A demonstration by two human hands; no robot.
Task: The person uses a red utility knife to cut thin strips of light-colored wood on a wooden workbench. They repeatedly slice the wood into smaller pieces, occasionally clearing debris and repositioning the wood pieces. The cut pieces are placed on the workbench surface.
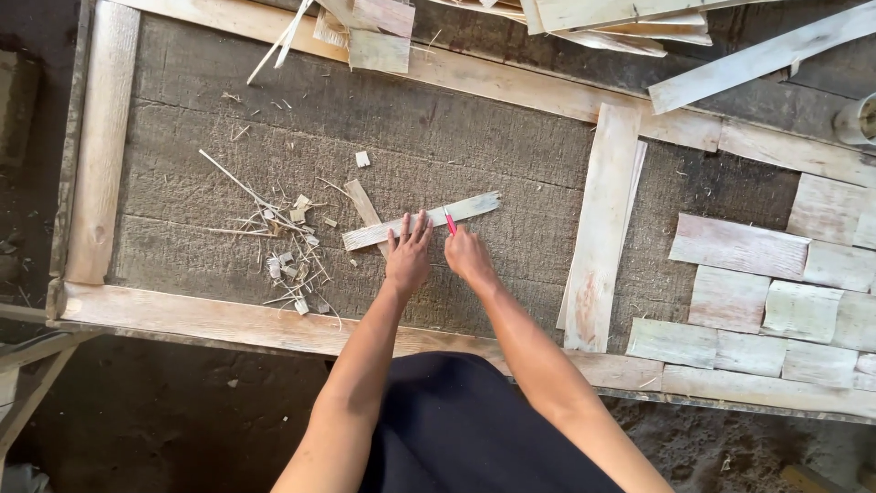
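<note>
While the left hand (408, 256) presses flat, fingers spread, on the thin wood strip (422, 221) mid-workbench (511, 155), the right hand (468, 255) grips a red pencil (450, 223). Strip appears light, stiff, splintery; best held mid-length.

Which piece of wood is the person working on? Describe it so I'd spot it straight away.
Start at the big framed workbench. Near its middle, a thin pale strip lies aslant under the left hand. Unlike the splinters beside it, it is long, and the right hand holds a red pencil against it.
</note>
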